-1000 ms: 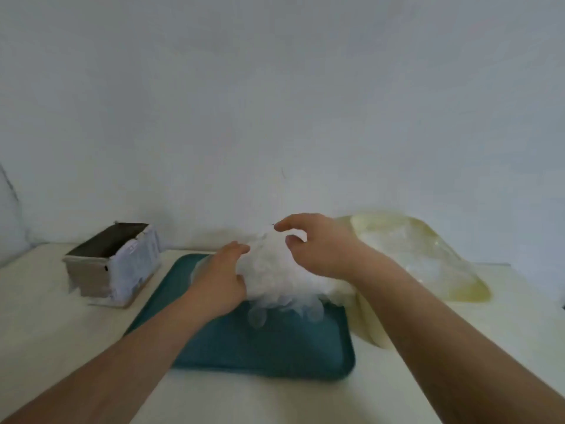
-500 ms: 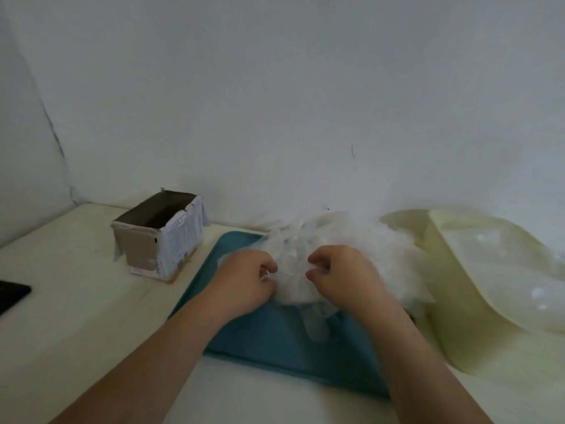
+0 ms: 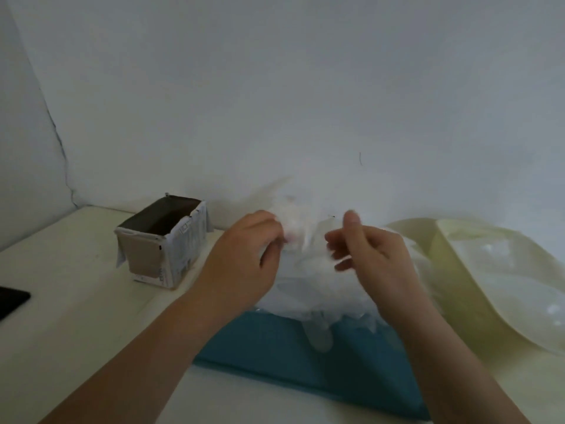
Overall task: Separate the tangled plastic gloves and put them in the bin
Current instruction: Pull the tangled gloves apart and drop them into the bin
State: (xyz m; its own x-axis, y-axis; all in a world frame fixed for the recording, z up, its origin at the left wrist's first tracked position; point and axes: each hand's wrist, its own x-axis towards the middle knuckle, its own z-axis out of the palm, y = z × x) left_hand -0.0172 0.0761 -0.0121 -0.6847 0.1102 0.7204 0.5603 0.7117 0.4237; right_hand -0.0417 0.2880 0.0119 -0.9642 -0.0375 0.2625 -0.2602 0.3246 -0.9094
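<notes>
A tangled clump of thin clear plastic gloves [image 3: 308,286] is lifted above a teal tray [image 3: 284,356], with one glove finger dangling down over the tray. My left hand [image 3: 244,261] pinches a piece of the clump at its upper left. My right hand [image 3: 370,255] is just right of the clump, thumb up and fingers loosely curled toward the plastic; no grip is visible. An open cardboard box [image 3: 163,243], the bin, stands on the table to the left of the tray.
A large pale yellow plastic bag [image 3: 489,270] lies at the right on the cream table [image 3: 76,316], against the white wall. A dark flat object [image 3: 12,299] pokes in at the left edge.
Both hands have risen with the clump and moved apart. My right hand, which gripped the plastic half a second ago, now has its fingers spread loose beside it.
</notes>
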